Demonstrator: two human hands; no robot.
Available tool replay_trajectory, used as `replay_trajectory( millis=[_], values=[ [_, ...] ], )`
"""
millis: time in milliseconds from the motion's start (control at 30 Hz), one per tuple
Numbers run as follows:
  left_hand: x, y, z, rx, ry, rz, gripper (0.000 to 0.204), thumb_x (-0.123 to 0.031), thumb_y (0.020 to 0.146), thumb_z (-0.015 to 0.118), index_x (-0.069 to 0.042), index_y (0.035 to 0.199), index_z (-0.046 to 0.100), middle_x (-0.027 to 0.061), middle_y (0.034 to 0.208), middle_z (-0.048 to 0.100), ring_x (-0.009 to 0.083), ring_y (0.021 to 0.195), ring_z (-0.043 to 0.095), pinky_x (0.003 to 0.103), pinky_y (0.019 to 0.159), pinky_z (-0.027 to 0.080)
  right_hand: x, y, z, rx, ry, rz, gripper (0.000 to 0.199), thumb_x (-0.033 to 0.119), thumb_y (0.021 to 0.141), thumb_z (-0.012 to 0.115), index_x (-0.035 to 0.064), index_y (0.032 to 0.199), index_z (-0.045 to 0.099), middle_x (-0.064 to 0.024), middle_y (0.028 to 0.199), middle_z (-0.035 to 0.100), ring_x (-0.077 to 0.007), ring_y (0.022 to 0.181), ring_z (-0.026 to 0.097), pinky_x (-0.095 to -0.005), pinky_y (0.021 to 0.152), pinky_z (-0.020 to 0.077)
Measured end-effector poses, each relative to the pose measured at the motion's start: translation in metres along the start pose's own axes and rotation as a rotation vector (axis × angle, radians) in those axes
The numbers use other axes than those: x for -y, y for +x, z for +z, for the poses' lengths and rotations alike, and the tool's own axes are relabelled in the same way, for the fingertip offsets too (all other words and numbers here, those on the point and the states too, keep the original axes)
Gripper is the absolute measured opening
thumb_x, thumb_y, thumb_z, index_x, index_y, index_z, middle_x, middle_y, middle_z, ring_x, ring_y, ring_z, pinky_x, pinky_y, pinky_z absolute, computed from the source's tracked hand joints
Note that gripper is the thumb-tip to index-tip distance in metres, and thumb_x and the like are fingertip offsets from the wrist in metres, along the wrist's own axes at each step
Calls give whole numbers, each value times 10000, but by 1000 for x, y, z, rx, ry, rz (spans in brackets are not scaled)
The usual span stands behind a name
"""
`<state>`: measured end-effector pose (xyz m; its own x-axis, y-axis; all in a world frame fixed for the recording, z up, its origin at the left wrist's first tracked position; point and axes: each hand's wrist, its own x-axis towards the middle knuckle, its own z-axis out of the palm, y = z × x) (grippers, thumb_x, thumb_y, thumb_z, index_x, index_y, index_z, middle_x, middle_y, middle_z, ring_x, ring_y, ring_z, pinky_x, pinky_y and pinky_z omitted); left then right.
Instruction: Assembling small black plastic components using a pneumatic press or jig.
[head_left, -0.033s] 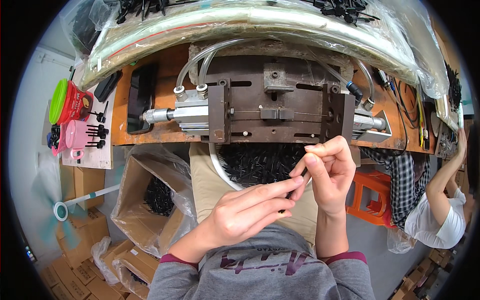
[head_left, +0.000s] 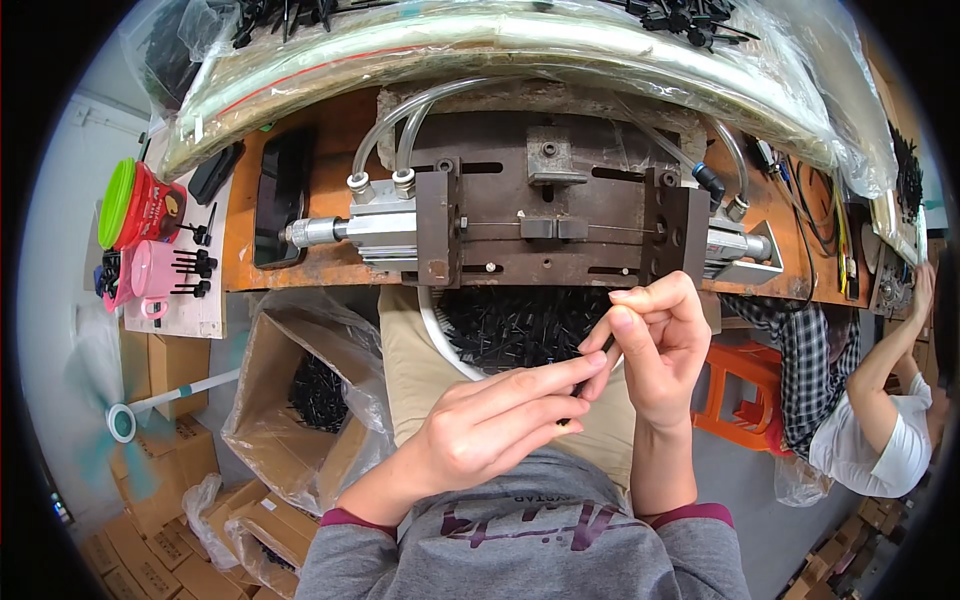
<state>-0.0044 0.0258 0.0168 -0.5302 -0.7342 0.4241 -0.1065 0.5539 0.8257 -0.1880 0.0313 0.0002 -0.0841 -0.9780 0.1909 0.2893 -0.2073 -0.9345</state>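
Over my lap, my left hand (head_left: 495,420) and my right hand (head_left: 655,350) meet fingertip to fingertip. Between them is a slim black plastic piece (head_left: 580,388), mostly covered by the fingers. My left fingers are closed on its lower part, and a small black and yellowish end (head_left: 563,423) shows under them. The right thumb and forefinger pinch at the upper end. Below and beyond the hands, a white-rimmed tub (head_left: 436,335) holds a heap of thin black plastic parts (head_left: 520,325).
A brown metal fixture (head_left: 500,200) with pneumatic cylinders (head_left: 385,235) stands on the wooden bench (head_left: 250,265). A phone (head_left: 282,195) and pink cup (head_left: 155,270) lie left. An open carton (head_left: 265,400) stands left of my legs, an orange stool (head_left: 740,395) right, near another person (head_left: 880,420).
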Motion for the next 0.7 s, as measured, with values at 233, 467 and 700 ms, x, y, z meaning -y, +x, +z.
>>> replay_trajectory(
  millis=[233,467,700],
  values=[
    [0,-1,0,2,-3,-4,229,-51,676,820,25,875,734,168,1125,695,209,867,716,295,710,605,-3,0,-2,29,51,23,80,-48,949,536,-56,1027,518,-163,757,658,-177,515,656,-226,443,518],
    [3,-2,1,-19,-7,5,227,-48,674,821,34,866,731,178,1114,696,206,832,715,300,708,603,-5,1,0,32,28,-7,82,-53,948,538,-54,1027,518,-160,757,658,-168,514,653,-219,444,511],
    [6,-4,1,-21,-4,-4,238,-58,666,828,29,867,734,184,1108,697,212,858,720,299,702,602,-4,2,1,23,59,78,94,-32,958,534,-52,1046,507,-165,773,663,-171,521,654,-227,451,510]
  ],
)
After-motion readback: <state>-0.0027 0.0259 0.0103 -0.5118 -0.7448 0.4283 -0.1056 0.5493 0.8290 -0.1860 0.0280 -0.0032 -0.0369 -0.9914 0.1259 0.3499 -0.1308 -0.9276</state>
